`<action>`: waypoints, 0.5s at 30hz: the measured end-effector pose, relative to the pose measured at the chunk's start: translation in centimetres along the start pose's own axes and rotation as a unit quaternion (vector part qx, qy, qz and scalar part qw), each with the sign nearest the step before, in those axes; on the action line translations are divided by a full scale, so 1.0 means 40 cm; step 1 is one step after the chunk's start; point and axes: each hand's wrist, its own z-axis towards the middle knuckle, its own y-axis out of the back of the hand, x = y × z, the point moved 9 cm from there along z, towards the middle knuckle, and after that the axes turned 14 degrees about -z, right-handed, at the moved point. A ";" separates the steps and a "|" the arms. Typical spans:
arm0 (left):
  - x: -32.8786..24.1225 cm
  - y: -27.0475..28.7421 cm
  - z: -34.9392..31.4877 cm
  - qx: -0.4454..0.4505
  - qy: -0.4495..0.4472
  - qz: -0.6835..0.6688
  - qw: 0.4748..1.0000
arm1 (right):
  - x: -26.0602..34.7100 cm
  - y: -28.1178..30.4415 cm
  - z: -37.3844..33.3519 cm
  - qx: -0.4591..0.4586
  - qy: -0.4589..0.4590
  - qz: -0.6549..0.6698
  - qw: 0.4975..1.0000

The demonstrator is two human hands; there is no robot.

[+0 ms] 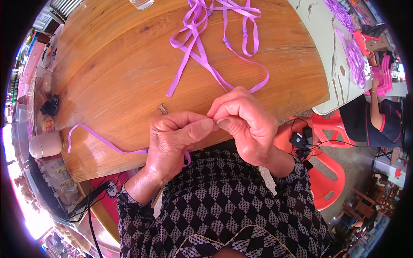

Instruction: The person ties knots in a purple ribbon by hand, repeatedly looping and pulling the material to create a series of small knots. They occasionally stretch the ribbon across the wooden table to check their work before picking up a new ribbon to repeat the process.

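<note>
Both hands meet above the table's near edge, fingertips almost touching. My left hand (pixel 174 135) is closed in a pinch on a purple ribbon (pixel 103 141), whose tail runs left across the wood. A small knot or wrap sits on that ribbon beside the wrist, and a short loop hangs below the palm. My right hand (pixel 249 127) pinches at the same spot with thumb and forefinger; a tiny bit of purple shows between the fingertips. Beyond the hands lies a tangle of purple ribbon (pixel 200 53) with several small knots, one strand passing behind the right hand.
The wooden table (pixel 112 86) carries a clear glass (pixel 142 3) at the far edge. At left are a pale pink rounded object (pixel 45 144) and a black item (pixel 50 105). To the right, a marble-patterned table (pixel 316 26) holds more purple ribbon (pixel 355 60); a co-worker (pixel 383 120) sits beyond red stools (pixel 329 185).
</note>
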 end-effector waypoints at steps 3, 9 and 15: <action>-0.010 0.011 -0.001 -0.049 -0.047 0.007 0.998 | -0.020 -0.004 -0.005 0.017 -0.033 0.024 0.999; -0.013 0.017 0.000 -0.053 -0.069 0.032 0.996 | -0.014 -0.006 -0.001 0.026 -0.021 0.041 0.999; -0.007 -0.003 -0.005 -0.036 -0.039 0.016 0.998 | 0.003 -0.011 0.000 0.049 0.034 -0.001 0.998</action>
